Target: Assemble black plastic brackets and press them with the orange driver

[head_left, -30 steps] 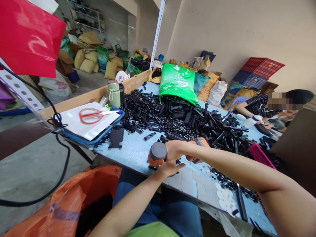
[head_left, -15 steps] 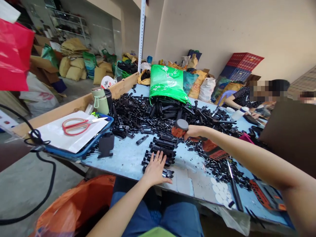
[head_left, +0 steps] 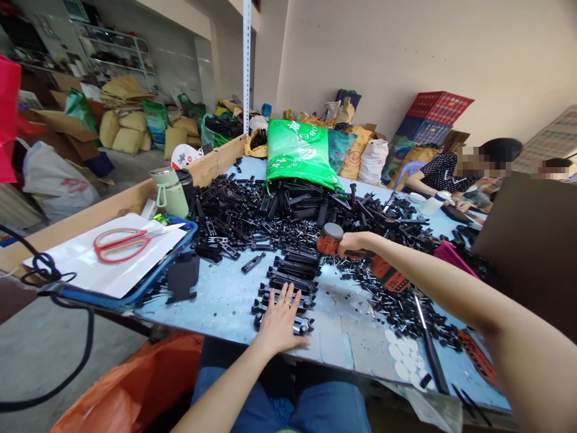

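My left hand (head_left: pixel 280 322) lies with fingers spread over the near end of a row of black plastic parts (head_left: pixel 295 269), set side by side on the light blue table (head_left: pixel 220 294). With my right hand (head_left: pixel 354 243) I grip an orange and black cordless drill (head_left: pixel 329 239) by its handle. Its front end is beside the far right end of the row, and a bright spot of light shows on the table below it. Whether the tip touches a part is hidden. Loose screws (head_left: pixel 354 269) are scattered under and right of the drill.
Heaped black parts (head_left: pixel 234 210) spread across the table behind the row, below a green bag (head_left: pixel 297 153). Red-handled scissors (head_left: pixel 121 243) and paper lie on a blue tray (head_left: pixel 135 297) at left. White discs (head_left: pixel 406 355) and a black-handled tool (head_left: pixel 433 355) lie right. A co-worker (head_left: pixel 451 174) sits beyond.
The view has shifted slightly, moving the table things left in the picture. The drill sits slightly further right relative to the row. My left hand stays spread on the parts.
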### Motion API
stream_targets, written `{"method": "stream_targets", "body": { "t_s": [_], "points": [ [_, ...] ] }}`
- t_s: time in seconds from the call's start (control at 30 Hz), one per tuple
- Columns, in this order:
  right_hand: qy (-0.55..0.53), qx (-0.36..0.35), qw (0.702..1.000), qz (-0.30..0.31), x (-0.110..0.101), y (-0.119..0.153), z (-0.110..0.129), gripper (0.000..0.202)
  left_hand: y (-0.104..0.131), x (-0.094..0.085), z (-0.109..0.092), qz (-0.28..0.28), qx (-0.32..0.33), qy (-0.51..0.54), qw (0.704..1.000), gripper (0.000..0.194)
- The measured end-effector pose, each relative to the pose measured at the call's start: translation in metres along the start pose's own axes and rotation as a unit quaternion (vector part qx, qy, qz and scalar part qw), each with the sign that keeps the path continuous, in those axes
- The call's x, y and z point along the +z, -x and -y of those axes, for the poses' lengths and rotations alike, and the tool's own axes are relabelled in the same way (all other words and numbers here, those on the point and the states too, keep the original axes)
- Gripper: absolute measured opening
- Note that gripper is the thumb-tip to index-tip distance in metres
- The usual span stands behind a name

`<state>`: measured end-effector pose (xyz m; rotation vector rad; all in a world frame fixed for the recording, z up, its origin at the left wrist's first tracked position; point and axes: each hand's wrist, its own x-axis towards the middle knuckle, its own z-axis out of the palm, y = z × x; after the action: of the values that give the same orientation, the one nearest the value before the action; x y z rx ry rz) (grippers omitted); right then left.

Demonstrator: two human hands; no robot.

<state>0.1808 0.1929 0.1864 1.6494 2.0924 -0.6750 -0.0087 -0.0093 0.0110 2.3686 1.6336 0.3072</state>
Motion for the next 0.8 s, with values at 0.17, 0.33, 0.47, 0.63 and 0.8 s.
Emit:
{"method": "stream_targets", "body": {
  "t_s": [0.17, 0.33, 0.47, 0.63, 0.8],
  "points": [
    [0.011, -0.014, 0.999, 0.029, 0.009, 0.005, -0.001, 0.02, -0.002, 0.002, -0.003, 0.0, -0.015, -0.004, 1.0, 0.115],
    [0.023, -0.031, 0.998, 0.056, 0.019, 0.004, 0.004, 0.024, -0.002, 0.004, -0.002, 0.001, -0.014, -0.005, 1.0, 0.114],
    [0.034, -0.051, 0.997, 0.055, 0.021, 0.005, 0.011, 0.03, -0.003, 0.007, -0.003, -0.013, -0.018, -0.007, 1.0, 0.115],
    [0.045, -0.048, 0.996, 0.053, 0.023, 0.021, 0.017, 0.032, -0.005, 0.008, -0.004, -0.012, -0.023, -0.01, 1.0, 0.115],
    [0.046, -0.05, 0.994, 0.082, 0.037, 0.032, 0.022, 0.033, -0.003, 0.008, -0.005, -0.028, -0.027, -0.015, 0.999, 0.115]
  ]
}}
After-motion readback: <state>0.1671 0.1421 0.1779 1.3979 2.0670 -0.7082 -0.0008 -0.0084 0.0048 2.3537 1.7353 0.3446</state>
